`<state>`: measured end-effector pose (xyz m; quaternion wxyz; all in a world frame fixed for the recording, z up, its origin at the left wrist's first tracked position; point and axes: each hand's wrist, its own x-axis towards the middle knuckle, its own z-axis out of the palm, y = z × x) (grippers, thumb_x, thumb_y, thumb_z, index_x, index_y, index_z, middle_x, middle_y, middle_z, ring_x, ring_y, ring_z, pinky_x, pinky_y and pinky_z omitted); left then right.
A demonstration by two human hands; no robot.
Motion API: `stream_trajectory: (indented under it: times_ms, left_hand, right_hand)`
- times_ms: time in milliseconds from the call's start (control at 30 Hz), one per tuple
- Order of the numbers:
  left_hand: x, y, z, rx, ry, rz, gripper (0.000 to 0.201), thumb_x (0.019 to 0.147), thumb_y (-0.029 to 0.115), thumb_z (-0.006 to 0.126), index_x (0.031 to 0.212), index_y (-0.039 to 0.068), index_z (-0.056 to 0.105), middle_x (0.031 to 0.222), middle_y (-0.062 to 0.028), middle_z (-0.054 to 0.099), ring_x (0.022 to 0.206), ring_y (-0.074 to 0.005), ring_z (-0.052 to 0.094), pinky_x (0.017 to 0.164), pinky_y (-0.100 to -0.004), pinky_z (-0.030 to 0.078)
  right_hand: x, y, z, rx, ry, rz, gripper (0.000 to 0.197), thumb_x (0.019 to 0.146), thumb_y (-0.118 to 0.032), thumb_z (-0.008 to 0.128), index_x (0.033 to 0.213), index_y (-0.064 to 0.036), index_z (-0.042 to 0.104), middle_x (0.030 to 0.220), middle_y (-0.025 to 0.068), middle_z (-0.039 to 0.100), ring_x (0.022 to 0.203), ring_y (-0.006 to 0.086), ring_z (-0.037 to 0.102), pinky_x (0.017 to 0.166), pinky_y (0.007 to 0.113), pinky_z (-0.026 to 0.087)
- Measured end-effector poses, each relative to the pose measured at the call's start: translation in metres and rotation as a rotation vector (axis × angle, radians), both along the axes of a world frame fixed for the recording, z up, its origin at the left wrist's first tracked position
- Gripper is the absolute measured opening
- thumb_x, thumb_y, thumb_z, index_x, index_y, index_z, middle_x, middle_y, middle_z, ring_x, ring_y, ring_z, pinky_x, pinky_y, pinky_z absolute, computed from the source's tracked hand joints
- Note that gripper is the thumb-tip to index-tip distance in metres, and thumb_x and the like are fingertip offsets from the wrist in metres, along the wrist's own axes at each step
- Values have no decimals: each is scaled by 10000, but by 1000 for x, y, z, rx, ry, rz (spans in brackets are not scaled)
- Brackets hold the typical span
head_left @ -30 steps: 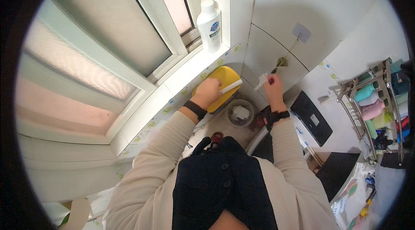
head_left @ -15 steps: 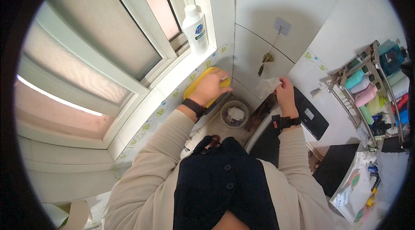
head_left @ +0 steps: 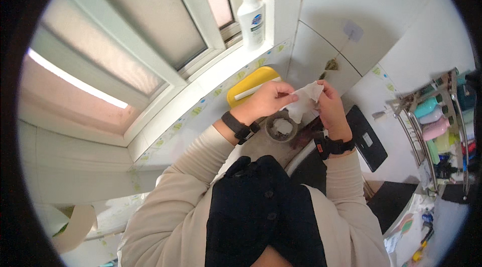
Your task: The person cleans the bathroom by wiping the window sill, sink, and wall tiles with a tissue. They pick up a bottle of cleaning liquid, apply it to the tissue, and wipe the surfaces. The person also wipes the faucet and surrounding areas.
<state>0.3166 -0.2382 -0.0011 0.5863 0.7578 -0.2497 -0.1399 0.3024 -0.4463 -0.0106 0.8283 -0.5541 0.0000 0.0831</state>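
Observation:
A thin, crumpled white tissue (head_left: 304, 100) is stretched between my two hands, above the floor. My left hand (head_left: 271, 100) pinches its left edge between thumb and fingers. At its upper right edge, my right hand (head_left: 332, 106) grips it with closed fingertips. Just behind my left hand is a yellow rounded holder (head_left: 253, 82) against the tiled wall, with a white strip across it. Below the tissue stands a round waste bin (head_left: 277, 137) with crumpled white paper (head_left: 282, 126) inside. The tissue and hands partly cover the bin's upper rim.
On the windowsill stands a white bottle (head_left: 251, 21). A dried plant bundle (head_left: 331, 65) hangs from a wall hook. To the right are a black flat panel (head_left: 369, 136) and a metal rack (head_left: 416, 131) with several colourful bottles.
My left hand has moved right, away from the yellow holder, and now pinches the tissue. The tissue is spread between both hands. The view has shifted slightly.

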Motion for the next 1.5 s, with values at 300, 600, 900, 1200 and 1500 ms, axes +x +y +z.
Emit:
stream_trajectory:
  times_ms: [300,600,900,1200,1500]
  left_hand:
    - [-33,57,7,-22,-182,268,161,916,167,600,904,7,617,735,29,553,693,-41,469,632,-203,419]
    - [-82,126,8,-110,-86,445,129,943,140,550,919,18,587,729,59,475,682,-34,408,603,-200,377]
    - [-156,204,-21,-112,-48,625,125,927,143,581,903,20,587,704,71,473,638,-28,401,567,-198,370]
    - [-247,270,-34,-19,-121,771,142,896,152,617,870,15,590,645,9,490,583,-60,400,534,-228,372]
    - [-298,305,-63,154,-261,798,100,862,104,631,911,20,607,917,-85,593,774,-187,546,701,-282,443]
  right_hand:
    - [0,34,-6,-247,-267,50,200,950,-156,530,1043,-4,621,911,9,639,798,75,567,708,227,464]
    - [-13,108,19,-274,-436,278,210,952,-171,538,981,18,626,822,-16,619,722,43,527,644,186,425]
    - [-69,193,7,-408,-403,290,265,964,-234,526,920,0,643,732,-55,565,639,20,450,555,178,354]
    - [-154,269,-21,-412,-357,241,286,963,-245,527,800,-20,593,613,-82,440,568,12,375,503,190,298]
    - [-191,311,-69,-635,-742,18,155,914,-117,546,864,20,597,771,70,529,736,161,507,657,276,411]
